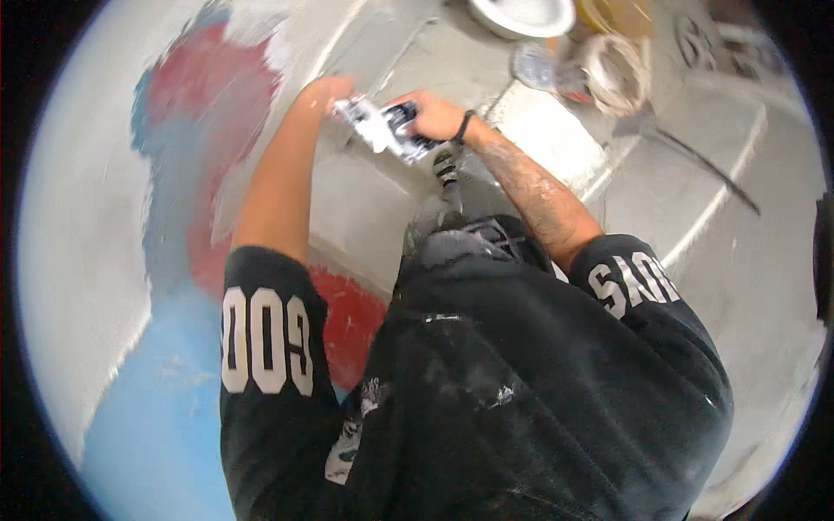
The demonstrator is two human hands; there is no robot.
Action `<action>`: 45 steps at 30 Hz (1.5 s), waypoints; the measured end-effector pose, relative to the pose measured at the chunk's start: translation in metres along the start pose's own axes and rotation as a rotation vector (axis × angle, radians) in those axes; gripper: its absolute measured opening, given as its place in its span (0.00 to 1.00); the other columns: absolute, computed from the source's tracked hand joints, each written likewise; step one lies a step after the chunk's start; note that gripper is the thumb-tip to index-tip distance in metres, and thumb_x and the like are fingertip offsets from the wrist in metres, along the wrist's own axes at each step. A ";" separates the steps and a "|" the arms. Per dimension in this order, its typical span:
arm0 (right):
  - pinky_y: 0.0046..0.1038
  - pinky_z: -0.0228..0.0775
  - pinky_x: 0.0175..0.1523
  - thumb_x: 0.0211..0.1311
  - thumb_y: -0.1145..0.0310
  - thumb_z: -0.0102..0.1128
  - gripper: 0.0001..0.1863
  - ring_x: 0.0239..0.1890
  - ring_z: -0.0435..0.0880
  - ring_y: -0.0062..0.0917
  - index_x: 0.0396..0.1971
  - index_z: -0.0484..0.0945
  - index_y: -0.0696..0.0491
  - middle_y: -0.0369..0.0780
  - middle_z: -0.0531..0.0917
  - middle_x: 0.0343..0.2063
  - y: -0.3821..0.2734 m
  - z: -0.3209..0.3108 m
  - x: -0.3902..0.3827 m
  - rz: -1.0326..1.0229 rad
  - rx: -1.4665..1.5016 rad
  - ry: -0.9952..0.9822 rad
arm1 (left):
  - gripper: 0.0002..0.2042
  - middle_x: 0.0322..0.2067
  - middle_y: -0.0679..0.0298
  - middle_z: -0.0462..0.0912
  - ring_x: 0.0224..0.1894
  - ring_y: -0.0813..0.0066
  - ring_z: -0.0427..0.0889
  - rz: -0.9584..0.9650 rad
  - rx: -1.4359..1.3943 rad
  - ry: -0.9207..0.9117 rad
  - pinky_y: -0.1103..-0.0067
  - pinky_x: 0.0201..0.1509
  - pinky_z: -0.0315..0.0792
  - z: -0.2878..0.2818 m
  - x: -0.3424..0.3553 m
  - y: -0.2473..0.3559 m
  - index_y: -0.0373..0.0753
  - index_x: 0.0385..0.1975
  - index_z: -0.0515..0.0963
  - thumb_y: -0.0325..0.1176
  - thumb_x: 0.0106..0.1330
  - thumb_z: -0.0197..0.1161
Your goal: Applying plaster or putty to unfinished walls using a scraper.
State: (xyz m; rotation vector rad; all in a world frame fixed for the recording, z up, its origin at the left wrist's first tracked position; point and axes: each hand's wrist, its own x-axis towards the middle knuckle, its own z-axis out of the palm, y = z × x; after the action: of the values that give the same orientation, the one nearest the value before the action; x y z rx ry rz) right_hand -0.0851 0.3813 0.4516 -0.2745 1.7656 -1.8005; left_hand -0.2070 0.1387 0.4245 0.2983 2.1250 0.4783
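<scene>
In front of me, my right hand (437,115), with a dark band at its wrist, is closed around the dark handle of a trowel (373,127). White paste coats much of the trowel's flat face; its exact shape is blurred. My left hand (332,89) is at the trowel's left end, close to the smeared white edge. Motion blur hides the left fingers, so I cannot tell if they touch or grip it. To the left, a wall (187,174) shows red and blue paint partly covered by pale grey-white plaster.
At the far right stand a white basin (526,16), a paste-smeared bucket (613,74) and a yellow container (618,16). A long dark-handled tool (708,162) lies on the grey step to the right. A pale slab (556,130) lies beyond my right forearm. My shoe (446,167) shows below the trowel.
</scene>
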 end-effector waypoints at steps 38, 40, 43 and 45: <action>0.34 0.68 0.51 0.50 0.81 0.50 0.23 0.46 0.78 0.30 0.45 0.78 0.43 0.35 0.79 0.45 0.667 -0.170 -0.275 0.452 -1.259 0.608 | 0.21 0.56 0.57 0.68 0.58 0.70 0.68 0.358 -1.150 0.451 0.72 0.63 0.62 0.283 0.161 -0.316 0.28 0.57 0.64 0.34 0.69 0.50; 0.34 0.67 0.52 0.50 0.80 0.50 0.23 0.46 0.78 0.29 0.46 0.78 0.43 0.34 0.78 0.44 0.664 -0.176 -0.281 0.422 -1.310 0.528 | 0.20 0.56 0.57 0.69 0.58 0.69 0.68 0.138 -1.477 0.398 0.71 0.63 0.62 0.278 0.153 -0.318 0.29 0.57 0.64 0.34 0.69 0.50; 0.34 0.64 0.54 0.51 0.79 0.52 0.20 0.46 0.77 0.26 0.44 0.78 0.44 0.32 0.78 0.43 0.665 -0.179 -0.282 0.393 -1.379 0.385 | 0.19 0.55 0.58 0.70 0.57 0.68 0.69 0.089 -1.499 0.474 0.70 0.63 0.64 0.273 0.149 -0.316 0.29 0.56 0.65 0.33 0.69 0.51; 0.34 0.63 0.53 0.53 0.75 0.52 0.16 0.47 0.76 0.25 0.42 0.78 0.44 0.32 0.77 0.42 0.677 -0.179 -0.288 0.238 -1.468 0.372 | 0.19 0.55 0.59 0.71 0.56 0.68 0.70 0.113 -1.532 0.436 0.71 0.62 0.65 0.287 0.156 -0.308 0.30 0.56 0.66 0.31 0.68 0.53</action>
State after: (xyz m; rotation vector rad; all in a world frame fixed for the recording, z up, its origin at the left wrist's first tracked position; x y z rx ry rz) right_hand 0.2300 0.7286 -0.1429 -0.2549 2.9146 -0.0939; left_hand -0.0657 -0.0124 0.0262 -0.6137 1.5212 2.1373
